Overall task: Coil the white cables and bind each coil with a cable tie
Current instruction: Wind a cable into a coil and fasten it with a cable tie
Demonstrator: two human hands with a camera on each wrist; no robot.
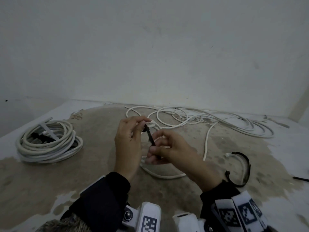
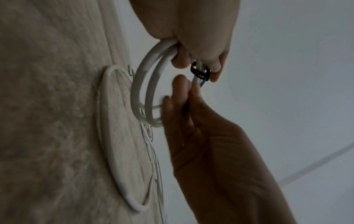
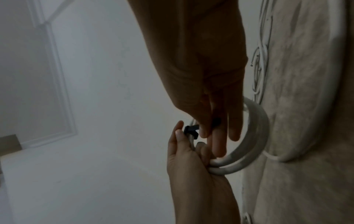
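Head view: the left hand point(image 1: 127, 144) holds a small white coil point(image 1: 160, 174) above the floor point(image 1: 50, 181); the right hand point(image 1: 173, 151) pinches the black cable tie point(image 1: 151, 138), its tail slanting toward the person. Left wrist view: the tie's head point(image 2: 200, 72) circles the coil's strands, pinched by left fingertips point(image 2: 215, 68). Right wrist view: the same pinch.

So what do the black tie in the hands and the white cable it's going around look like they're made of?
Black tie: probably matte moulded plastic, a thin flat strap with a boxy head, seen in the left wrist view. White cable: likely a smooth plastic or rubbery jacket, round with a dull sheen, bending in even loops. What is inside it can't be seen.
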